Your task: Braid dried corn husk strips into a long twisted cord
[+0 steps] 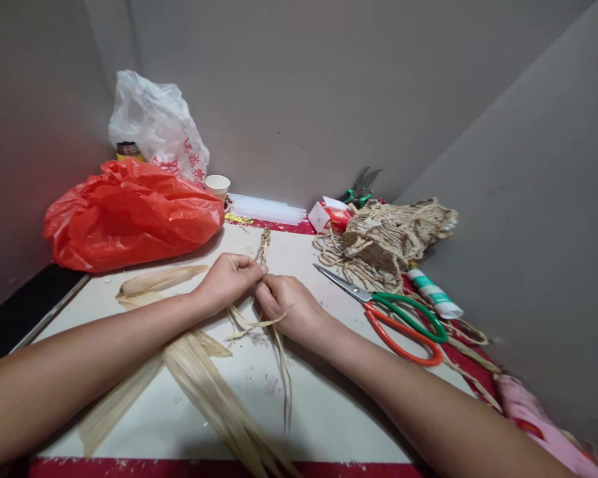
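My left hand [233,279] and my right hand [289,302] meet near the middle of the white board [329,411]. Both are closed, pinching a braid of dried corn husk [263,245] whose plaited end points away from me. Loose husk strips [282,372] trail from under my fingers toward the front. Beneath my left forearm lie wide dried corn husks [204,372], and another husk [159,280] rests beyond it. Scissors [386,312] with one green and one orange handle lie to the right of my right hand. My fingers hide the gripped part of the braid.
A red plastic bag [134,216], a white plastic bag [154,119] and a paper cup [217,186] stand at the back left. Clear sticks [269,209] lie at the back. On the right are a bundle of twisted cord [393,236], pruning shears [361,189] and a green-white roll [434,294].
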A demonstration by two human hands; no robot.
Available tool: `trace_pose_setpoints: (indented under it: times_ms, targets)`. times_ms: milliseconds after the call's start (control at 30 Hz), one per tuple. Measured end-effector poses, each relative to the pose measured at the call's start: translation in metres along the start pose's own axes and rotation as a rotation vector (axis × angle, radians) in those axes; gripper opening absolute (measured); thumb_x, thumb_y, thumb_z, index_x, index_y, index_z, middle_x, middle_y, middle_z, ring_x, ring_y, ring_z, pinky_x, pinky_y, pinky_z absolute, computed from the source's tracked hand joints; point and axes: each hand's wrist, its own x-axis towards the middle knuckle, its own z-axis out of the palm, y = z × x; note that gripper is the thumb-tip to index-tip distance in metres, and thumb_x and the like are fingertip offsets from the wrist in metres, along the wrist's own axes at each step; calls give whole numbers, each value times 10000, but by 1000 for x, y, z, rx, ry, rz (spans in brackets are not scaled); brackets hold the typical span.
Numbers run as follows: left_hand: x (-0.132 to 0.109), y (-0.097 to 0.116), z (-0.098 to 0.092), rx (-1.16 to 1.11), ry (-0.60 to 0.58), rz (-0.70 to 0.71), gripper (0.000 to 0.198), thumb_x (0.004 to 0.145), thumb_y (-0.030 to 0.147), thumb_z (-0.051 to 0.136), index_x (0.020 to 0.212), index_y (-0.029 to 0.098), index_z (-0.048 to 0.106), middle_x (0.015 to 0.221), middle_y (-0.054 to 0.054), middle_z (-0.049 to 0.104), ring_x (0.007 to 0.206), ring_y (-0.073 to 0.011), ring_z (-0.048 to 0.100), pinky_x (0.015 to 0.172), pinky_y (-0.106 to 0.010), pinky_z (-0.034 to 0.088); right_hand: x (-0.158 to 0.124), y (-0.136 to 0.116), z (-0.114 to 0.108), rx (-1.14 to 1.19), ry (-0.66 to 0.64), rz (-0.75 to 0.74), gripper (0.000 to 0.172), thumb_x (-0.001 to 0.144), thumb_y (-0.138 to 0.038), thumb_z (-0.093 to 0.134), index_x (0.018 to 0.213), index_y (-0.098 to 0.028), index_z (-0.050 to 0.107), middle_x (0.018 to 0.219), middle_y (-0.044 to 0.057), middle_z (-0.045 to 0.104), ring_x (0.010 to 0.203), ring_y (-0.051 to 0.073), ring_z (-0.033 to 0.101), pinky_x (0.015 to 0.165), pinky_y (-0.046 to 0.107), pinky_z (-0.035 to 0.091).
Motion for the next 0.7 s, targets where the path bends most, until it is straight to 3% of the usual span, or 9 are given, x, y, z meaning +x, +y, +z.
trace_pose_setpoints:
  times_ms: [133, 267, 367, 467, 533, 600, 700]
  targets:
    - [0, 3, 1, -61, 25, -67, 171, 676, 276, 622, 628, 113, 604, 537, 25, 551, 484, -63, 426, 482, -188, 321, -1, -4, 2, -134, 17, -25, 302, 877, -247, 336, 730, -152, 582, 671, 80, 625, 563, 143, 500, 554, 258, 302]
    - [2, 3, -2, -171, 40, -140, 163, 651, 249, 659, 610, 126, 560, 482, 40, 517, 418, -53, 416, 431, -180, 296, -6, -11, -12, -27, -24, -88, 322, 891, -350, 384, 712, -159, 571, 634, 45, 597, 541, 123, 475, 534, 240, 304]
    - [4, 6, -7, -248, 8, -196, 160, 638, 242, 681, 635, 116, 583, 475, 28, 527, 378, -45, 398, 389, -178, 257, -4, -6, -31, 157, 141, -65, 422, 882, -467, 399, 619, -161, 523, 546, 18, 529, 512, 115, 452, 517, 233, 325]
    - [6, 9, -9, -328, -35, -283, 171, 630, 231, 697, 700, 98, 615, 552, -10, 595, 361, -36, 397, 359, -176, 226, 5, 6, -37, 407, 311, 30, 425, 858, -509, 433, 640, -154, 516, 590, 30, 550, 555, 122, 501, 543, 234, 388]
    - [7, 10, -10, -371, -57, -304, 166, 624, 218, 700, 684, 97, 602, 575, -28, 614, 375, -44, 437, 358, -168, 248, 10, 12, -31, 657, 200, 86, 375, 820, -505, 507, 717, -146, 537, 674, 44, 588, 601, 125, 539, 565, 230, 428]
    - [7, 9, -9, -383, -88, -294, 154, 634, 210, 686, 641, 104, 575, 544, -29, 601, 398, -67, 487, 371, -166, 286, 14, 14, -21, 927, -36, 154, 351, 787, -494, 559, 751, -147, 530, 664, 28, 574, 541, 101, 521, 520, 215, 431]
    - [6, 6, -7, -351, -71, -261, 107, 636, 164, 654, 635, 113, 561, 529, -25, 597, 429, -87, 526, 409, -174, 341, 16, 11, -13, 1122, -288, 258, 353, 775, -490, 579, 704, -156, 487, 488, -64, 397, 352, 29, 288, 345, 150, 262]
